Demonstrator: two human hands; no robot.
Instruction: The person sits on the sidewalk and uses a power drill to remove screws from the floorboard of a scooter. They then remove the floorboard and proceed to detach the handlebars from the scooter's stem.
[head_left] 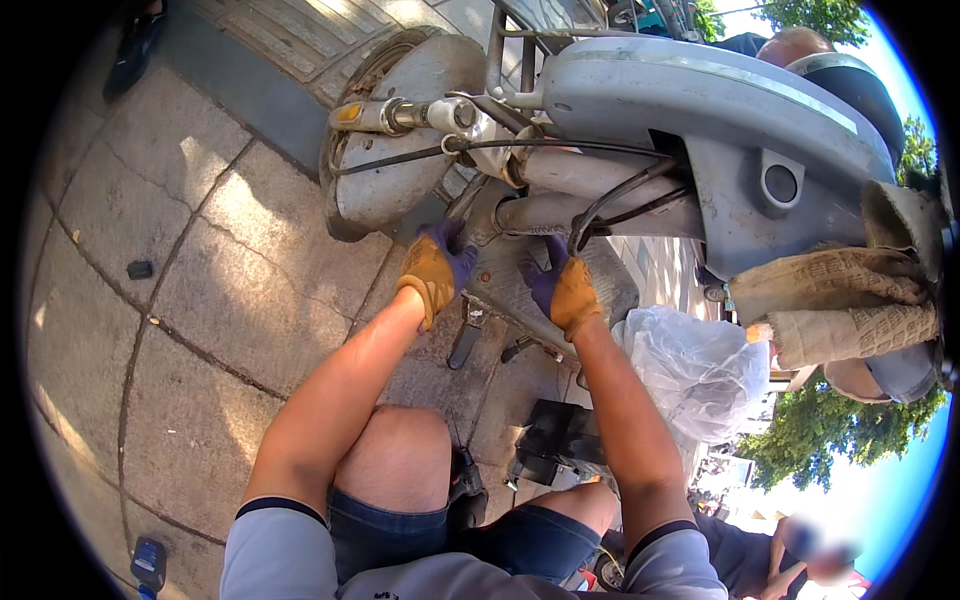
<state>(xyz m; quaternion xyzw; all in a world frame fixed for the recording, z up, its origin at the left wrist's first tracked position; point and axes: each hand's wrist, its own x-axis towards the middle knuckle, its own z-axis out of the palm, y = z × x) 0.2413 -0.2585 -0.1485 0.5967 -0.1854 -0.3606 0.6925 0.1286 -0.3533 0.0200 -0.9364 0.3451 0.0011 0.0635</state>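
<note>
I see the scooter's pipe (pixel 538 214) just above my half-curled left hand (pixel 440 266) and right hand (pixel 562 284) (gripping? can't tell); even support, fingers clear of the cable (pixel 604 196), seems best.

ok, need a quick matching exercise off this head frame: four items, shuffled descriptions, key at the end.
Column 1
1. Left hand
2. Right hand
3. Plastic bag
4. Small dark block

Column 2
A. Whitish, see-through and crumpled
B. Gloved, by the looped black cable
C. Lying on the paving, toward the picture's left
D. Gloved, the hand nearer the grey wheel cover

Pairs: 1-D, 2-B, 3-A, 4-C
</note>
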